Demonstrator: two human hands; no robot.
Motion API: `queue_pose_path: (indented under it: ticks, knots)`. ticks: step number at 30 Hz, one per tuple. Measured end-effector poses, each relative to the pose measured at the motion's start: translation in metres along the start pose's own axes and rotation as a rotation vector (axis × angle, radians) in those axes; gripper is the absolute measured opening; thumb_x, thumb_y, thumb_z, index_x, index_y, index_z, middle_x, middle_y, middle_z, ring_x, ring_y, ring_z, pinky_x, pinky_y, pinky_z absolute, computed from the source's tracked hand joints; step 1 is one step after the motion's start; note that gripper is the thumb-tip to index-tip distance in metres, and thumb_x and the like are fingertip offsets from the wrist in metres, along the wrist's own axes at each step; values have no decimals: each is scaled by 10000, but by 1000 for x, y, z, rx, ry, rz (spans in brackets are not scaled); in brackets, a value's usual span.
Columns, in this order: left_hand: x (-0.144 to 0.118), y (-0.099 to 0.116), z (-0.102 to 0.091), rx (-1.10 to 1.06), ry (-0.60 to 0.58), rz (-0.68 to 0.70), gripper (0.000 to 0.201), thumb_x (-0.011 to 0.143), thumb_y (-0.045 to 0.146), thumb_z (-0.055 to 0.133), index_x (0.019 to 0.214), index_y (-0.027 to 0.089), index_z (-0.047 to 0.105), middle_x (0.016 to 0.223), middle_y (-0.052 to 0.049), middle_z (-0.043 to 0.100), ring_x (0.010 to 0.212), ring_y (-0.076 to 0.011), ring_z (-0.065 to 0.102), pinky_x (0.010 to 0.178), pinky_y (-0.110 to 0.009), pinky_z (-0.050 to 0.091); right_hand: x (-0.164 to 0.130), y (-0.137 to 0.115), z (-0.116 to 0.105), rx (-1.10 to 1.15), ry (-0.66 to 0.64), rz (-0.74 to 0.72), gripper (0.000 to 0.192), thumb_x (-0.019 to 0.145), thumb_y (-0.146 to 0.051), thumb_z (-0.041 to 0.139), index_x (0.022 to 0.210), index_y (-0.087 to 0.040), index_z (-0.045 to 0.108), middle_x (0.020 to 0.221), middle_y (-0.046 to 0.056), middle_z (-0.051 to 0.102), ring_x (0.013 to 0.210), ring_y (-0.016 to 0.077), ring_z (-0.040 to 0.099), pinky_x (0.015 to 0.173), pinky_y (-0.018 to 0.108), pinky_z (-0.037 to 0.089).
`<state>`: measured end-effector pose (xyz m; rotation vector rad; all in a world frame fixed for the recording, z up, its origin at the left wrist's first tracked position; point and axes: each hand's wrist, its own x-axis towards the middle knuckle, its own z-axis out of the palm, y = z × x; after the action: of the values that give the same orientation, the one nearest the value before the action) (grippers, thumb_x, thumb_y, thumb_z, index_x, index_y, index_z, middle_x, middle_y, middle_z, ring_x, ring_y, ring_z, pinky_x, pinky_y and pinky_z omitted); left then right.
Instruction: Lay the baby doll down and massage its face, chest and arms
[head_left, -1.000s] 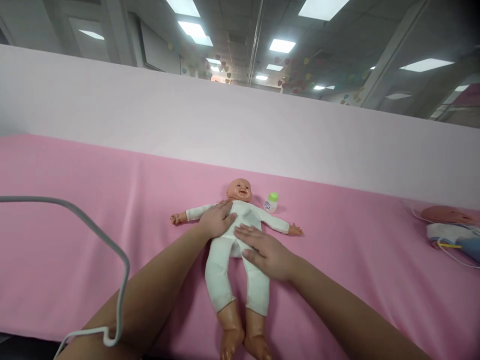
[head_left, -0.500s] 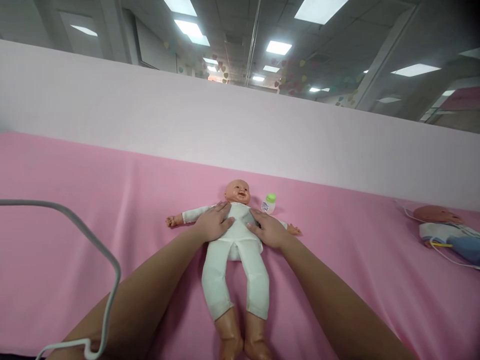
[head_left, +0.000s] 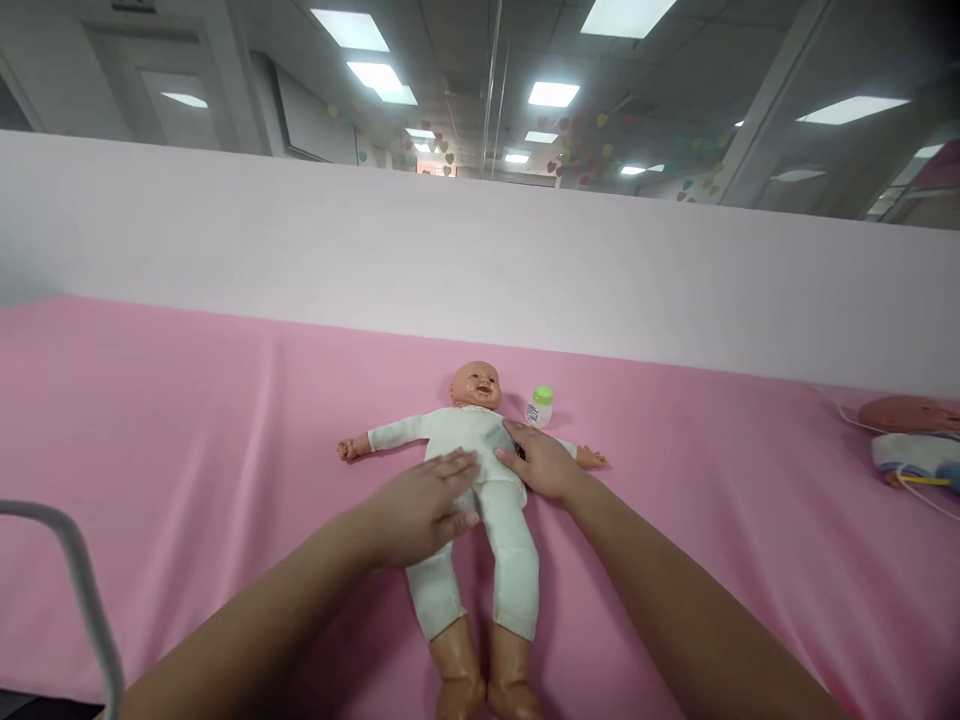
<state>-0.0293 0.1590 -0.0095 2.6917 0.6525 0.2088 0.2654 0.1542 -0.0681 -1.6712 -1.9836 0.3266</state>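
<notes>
A baby doll (head_left: 465,430) in a white cloth suit lies on its back, arms spread and feet toward me. My left hand (head_left: 424,505) is over its lower belly and hip, fingers stretched out; whether it touches the cloth I cannot tell. On the side of the doll's chest at the right rests my right hand (head_left: 541,460), flat, with thumb and fingers apart. Neither hand grips anything. Beyond my right hand, close to the doll's shoulder, stands a small clear bottle (head_left: 538,408) with a green cap.
Pink cloth (head_left: 225,430) with soft folds covers the surface. A low white wall (head_left: 465,260) runs along the back, with glass above it. At the far right lies another doll (head_left: 911,450) with thin tubes. A grey cable (head_left: 82,580) crosses the lower left.
My left hand has moved from the doll's chest down toward its hip, nearer to me. My right hand stays on the chest. The view has shifted slightly, and the cable sits lower.
</notes>
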Motion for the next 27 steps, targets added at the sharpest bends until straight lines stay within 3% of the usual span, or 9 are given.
queue_pose_path:
  ticks: [3, 6, 14, 18, 22, 27]
  knots:
    - [-5, 9, 2, -63, -55, 91, 692, 1060, 585, 389, 1670, 264, 327, 1716, -52, 311, 1601, -280, 262, 1309, -470, 242, 0, -2, -1, 40, 14, -2, 730, 972, -634, 560, 1575, -231, 482, 1608, 103, 516, 1504, 360, 450, 1248, 531, 326]
    - [8, -1, 3, -105, -57, 78, 694, 1068, 588, 362, 1668, 240, 332, 1717, -63, 298, 1604, -270, 250, 1315, -468, 222, -1, -4, -3, 74, 15, 2, 714, 960, -616, 591, 1558, -236, 508, 1598, 103, 528, 1502, 364, 454, 1249, 538, 325]
    - [66, -47, 7, -117, 68, -58, 737, 1041, 661, 353, 1632, 224, 413, 1704, -74, 326, 1605, -271, 246, 1319, -460, 185, -3, -7, -7, 78, -12, -22, 689, 950, -591, 613, 1556, -278, 515, 1597, 71, 532, 1496, 354, 468, 1233, 540, 358]
    - [85, -63, 15, -105, 187, -157, 709, 1044, 639, 324, 1597, 221, 472, 1681, -66, 386, 1592, -267, 293, 1314, -457, 197, -4, -4, -6, 69, -5, -28, 686, 958, -553, 614, 1574, -279, 490, 1601, 69, 526, 1472, 335, 503, 1221, 521, 387]
    - [84, -76, 22, -93, 294, -226, 733, 1040, 632, 312, 1585, 174, 486, 1668, -93, 409, 1578, -280, 327, 1308, -455, 214, -8, -5, -8, 78, -12, -8, 689, 959, -533, 621, 1583, -278, 478, 1621, 67, 500, 1483, 332, 491, 1226, 517, 388]
    - [77, -86, 26, -90, 314, -249, 738, 1050, 602, 296, 1609, 143, 444, 1678, -99, 394, 1580, -282, 321, 1305, -450, 222, -20, -22, -23, 118, -63, -19, 682, 951, -529, 641, 1571, -284, 497, 1630, 53, 481, 1512, 330, 453, 1242, 525, 374]
